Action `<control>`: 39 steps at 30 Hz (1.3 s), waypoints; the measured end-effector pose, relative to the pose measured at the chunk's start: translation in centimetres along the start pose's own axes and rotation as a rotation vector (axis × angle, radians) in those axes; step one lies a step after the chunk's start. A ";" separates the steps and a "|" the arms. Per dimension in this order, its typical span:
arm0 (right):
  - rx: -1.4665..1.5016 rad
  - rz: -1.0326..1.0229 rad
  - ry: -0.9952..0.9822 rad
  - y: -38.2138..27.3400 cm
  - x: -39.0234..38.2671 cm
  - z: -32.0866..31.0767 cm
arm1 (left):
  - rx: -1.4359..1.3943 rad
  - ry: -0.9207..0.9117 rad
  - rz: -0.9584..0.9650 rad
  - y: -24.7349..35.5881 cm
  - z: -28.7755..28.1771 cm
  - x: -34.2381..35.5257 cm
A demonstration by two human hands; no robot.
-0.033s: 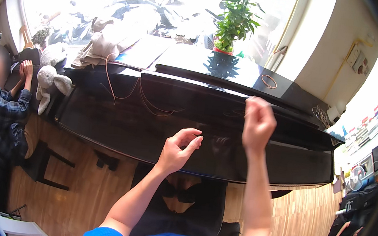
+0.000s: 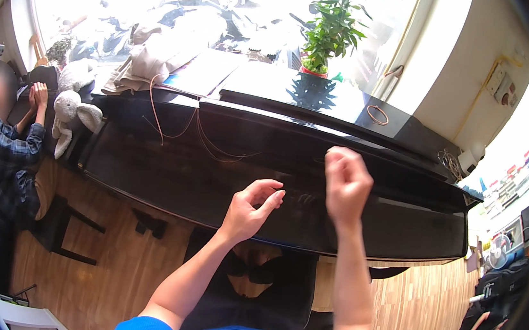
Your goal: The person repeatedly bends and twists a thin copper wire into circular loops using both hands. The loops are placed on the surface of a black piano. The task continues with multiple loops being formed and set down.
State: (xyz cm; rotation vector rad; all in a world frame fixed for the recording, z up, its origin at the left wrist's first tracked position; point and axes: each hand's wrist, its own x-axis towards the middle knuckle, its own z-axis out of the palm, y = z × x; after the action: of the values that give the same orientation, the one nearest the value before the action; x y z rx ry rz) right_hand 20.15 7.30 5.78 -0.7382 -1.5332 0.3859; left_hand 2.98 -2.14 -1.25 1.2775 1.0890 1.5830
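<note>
Both my hands hover over the closed black lid of a piano. My left hand is curled, thumb and fingertips drawn together in a pinch; anything between them is too small to make out. Higher up and to the right is my right hand, slightly blurred, its fingers bent into a pinch, with no nameable thing showing in it. Thin copper-coloured wire hangs in loose loops down the piano's front, left of my hands. A coiled loop of similar colour lies on the piano top.
A potted plant, papers and beige cloth are on the piano top. At the left, a person sits beside plush rabbits. A dark stool stands on the wooden floor. Tangled cord lies at the piano's right end.
My right hand has moved left and a little downward. My left hand has stayed in place, still pinched.
</note>
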 end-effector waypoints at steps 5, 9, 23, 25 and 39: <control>0.055 0.450 -0.269 0.2 -6.6 1.1 | -0.177 -0.024 -0.023 1.1 -0.6 0.1; 0.124 0.431 -0.172 1.4 -7.7 0.7 | -0.066 0.001 0.049 7.6 -3.6 2.3; 0.115 0.438 -0.221 1.0 -8.0 0.6 | 2.017 0.133 0.119 17.0 -23.7 18.6; 0.106 0.438 -0.213 1.3 -8.0 0.2 | 1.973 0.033 0.024 16.2 -23.3 19.8; 0.089 0.400 -0.171 1.7 -8.3 0.3 | 1.388 0.630 0.191 27.6 -20.5 30.0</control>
State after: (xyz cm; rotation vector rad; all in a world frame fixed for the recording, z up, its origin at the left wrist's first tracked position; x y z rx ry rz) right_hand 19.92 3.17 -1.64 -0.9632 -1.5124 0.8279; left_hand -23.93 15.25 31.21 1.7294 2.8140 1.3043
